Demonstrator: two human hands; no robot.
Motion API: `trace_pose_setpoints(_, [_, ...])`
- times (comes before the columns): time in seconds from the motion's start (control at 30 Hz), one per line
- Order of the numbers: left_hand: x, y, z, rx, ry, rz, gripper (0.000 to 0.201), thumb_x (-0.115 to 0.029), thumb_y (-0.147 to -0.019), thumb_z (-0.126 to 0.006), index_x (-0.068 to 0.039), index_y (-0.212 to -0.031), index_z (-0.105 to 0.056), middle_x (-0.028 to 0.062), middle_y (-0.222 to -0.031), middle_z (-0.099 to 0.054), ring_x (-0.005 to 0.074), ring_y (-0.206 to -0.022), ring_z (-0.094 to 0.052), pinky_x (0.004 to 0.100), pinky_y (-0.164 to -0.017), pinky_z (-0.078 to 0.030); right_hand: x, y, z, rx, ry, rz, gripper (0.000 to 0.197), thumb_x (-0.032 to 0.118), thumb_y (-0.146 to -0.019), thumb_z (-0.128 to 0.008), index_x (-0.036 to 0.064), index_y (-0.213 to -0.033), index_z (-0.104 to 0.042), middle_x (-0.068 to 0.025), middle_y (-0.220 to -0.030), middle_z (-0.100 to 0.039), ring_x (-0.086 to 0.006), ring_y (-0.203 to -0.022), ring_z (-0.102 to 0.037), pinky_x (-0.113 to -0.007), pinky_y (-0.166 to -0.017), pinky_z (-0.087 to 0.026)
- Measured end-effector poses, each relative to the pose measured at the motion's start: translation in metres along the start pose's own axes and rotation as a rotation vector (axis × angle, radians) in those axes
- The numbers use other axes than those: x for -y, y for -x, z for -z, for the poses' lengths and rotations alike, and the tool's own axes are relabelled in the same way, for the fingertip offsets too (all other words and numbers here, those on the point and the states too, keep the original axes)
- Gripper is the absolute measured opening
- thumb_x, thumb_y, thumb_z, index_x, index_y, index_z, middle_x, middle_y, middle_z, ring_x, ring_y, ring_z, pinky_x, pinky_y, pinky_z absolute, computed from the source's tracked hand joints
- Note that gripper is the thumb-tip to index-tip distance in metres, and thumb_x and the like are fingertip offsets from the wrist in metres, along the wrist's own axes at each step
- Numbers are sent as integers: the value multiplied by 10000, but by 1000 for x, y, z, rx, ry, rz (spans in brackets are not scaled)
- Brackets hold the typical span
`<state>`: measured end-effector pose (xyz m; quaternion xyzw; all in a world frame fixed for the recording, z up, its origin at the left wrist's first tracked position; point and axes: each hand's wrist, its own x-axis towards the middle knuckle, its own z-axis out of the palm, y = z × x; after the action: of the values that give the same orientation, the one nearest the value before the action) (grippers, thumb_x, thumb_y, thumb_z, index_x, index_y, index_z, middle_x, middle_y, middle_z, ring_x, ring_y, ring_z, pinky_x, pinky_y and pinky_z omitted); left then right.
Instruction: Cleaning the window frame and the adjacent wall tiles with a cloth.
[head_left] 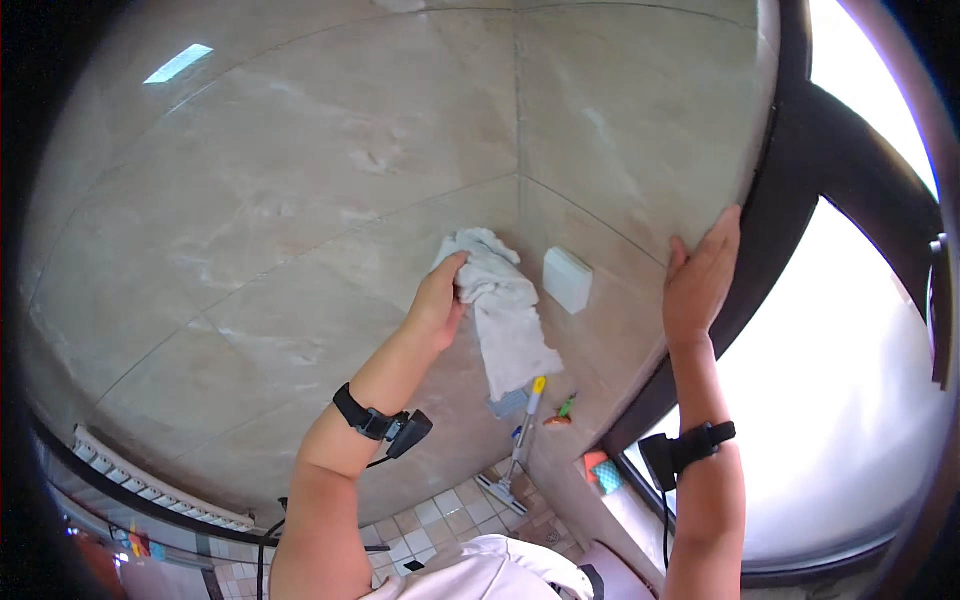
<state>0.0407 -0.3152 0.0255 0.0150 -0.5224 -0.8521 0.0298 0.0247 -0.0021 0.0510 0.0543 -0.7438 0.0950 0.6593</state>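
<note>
A crumpled white cloth [508, 315] hangs against the tiled wall near the corner, its lower end dangling. My left hand [438, 303] grips the cloth by its upper left side, thumb on top; the other fingers are partly hidden. Off to the right, my right hand [698, 285] lies with fingers stretched flat on the adjoining wall, beside the dark window frame [770, 215]. It holds nothing. Between the two hands, a white square box [568, 279] is fixed on the wall.
Below the cloth stand a yellow-ended pole [533, 400] with a wide head on the floor, and a small green-and-orange tool [564, 409]. Orange and teal sponges [605, 475] sit on the window ledge. A pale slatted strip [150, 485] runs along the lower left.
</note>
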Motion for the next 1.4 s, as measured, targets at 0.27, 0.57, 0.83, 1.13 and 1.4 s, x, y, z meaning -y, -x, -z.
trace_pose_setpoints(0.27, [16,23,-46,325,185,248,279,-165,-940,-546,-1,-1166,-549,81,-1064,-621,212,-944,-620,342,-855,-525,36,19,63,254,-65,175,770,225,-828,-722,124,-1489,-341,-244,-1501,-331,-445,-1332,-397,-506,-1058,-380])
trace_pose_setpoints(0.57, [16,63,-87,661,-184,238,654,6,-847,-559,-10,-1470,-360,112,-1260,-571,194,-1118,-577,310,-967,-464,54,49,105,842,-871,-626,484,55,-892,-623,80,-1367,-537,-188,-1214,-615,-229,-1002,-632,-357,-850,-516])
trace_pose_setpoints(0.83, [52,42,-74,846,-810,-178,707,66,-755,-617,-28,-1429,-423,137,-1296,-585,220,-1171,-577,297,-963,-463,4,34,161,543,-1005,-1162,410,45,-909,-462,10,-1304,-563,-71,-1017,-657,-117,-795,-614,-256,-663,-520])
trace_pose_setpoints(1.13, [43,56,-103,828,-1070,-441,307,-333,-875,-639,-38,-892,-720,146,-741,-671,296,-695,-662,386,-658,-496,-33,58,206,891,6,-876,416,154,-896,-572,14,-1288,-581,-165,-1076,-644,-231,-863,-672,-332,-806,-550])
trace_pose_setpoints(1.4, [50,84,-158,1005,-990,-459,396,-407,-956,-574,-41,-983,-723,136,-751,-689,224,-681,-672,340,-645,-510,-9,86,205,1000,-684,-674,1054,380,-809,-791,130,-1568,-105,-175,-1594,-186,-328,-1437,-265,-387,-1183,-246])
